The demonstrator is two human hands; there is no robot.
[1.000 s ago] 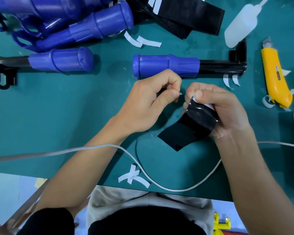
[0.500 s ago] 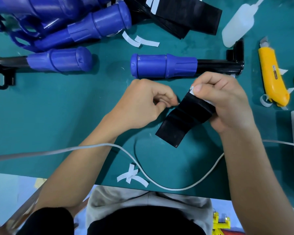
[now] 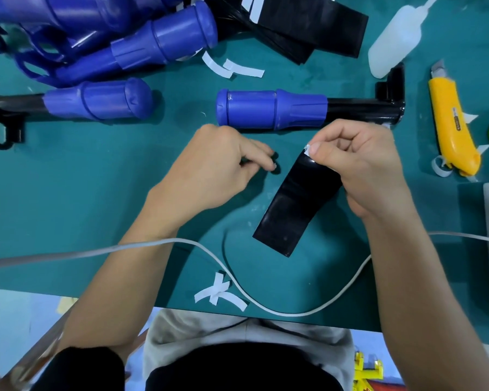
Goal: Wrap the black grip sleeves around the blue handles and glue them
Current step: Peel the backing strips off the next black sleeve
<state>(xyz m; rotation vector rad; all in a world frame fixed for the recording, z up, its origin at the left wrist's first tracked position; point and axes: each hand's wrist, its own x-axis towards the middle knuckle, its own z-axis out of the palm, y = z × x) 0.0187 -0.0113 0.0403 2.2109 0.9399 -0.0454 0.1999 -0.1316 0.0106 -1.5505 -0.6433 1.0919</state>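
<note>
My right hand (image 3: 362, 162) pinches the top edge of a black grip sleeve (image 3: 297, 204), which hangs down flat toward the green mat; a bit of white backing shows at the pinched corner. To its left my left hand (image 3: 218, 170) hovers over the mat with fingers loosely curled, apart from the sleeve, and I cannot make out anything in it. Just beyond both hands a blue handle (image 3: 271, 112) on a black bar lies across the mat. Another blue handle (image 3: 99, 101) rests at the left.
A pile of blue handles (image 3: 141, 38) and a stack of black sleeves (image 3: 308, 26) fill the back. A white glue bottle (image 3: 395, 40) and yellow utility knife (image 3: 452, 128) lie at right. White backing strips (image 3: 232, 69) and a white cable (image 3: 141, 245) cross the mat.
My left hand let go of the sleeve's edge and drew away to the left. The sleeve unrolled from bent to hanging straight from my right hand.
</note>
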